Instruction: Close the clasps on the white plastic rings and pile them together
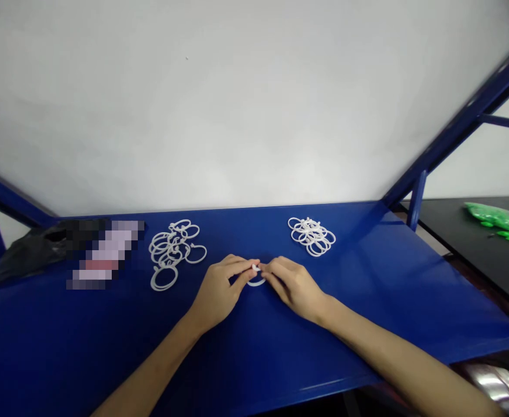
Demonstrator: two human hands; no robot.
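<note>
Between my two hands is a white plastic ring point(256, 283), held just above or against the blue table; its lower arc shows below the fingers. My left hand point(223, 289) pinches the ring's upper left part between thumb and fingers. From the other side my right hand point(296, 288) grips its upper right part with closed fingertips. The fingers partly cover the small end piece of the ring. A loose pile of white rings point(170, 249) lies left of my left hand. Another tighter pile of white rings point(312, 234) lies beyond my right hand.
The blue metal table point(245, 359) meets a pale wall point(245, 104) at the back. A black plastic bag point(28, 249) and a blurred-out pale item point(110, 249) lie at the left. Blue frame bars point(454, 136) rise at the right, beside a black surface point(467, 246) with a bag of green pieces point(495, 217).
</note>
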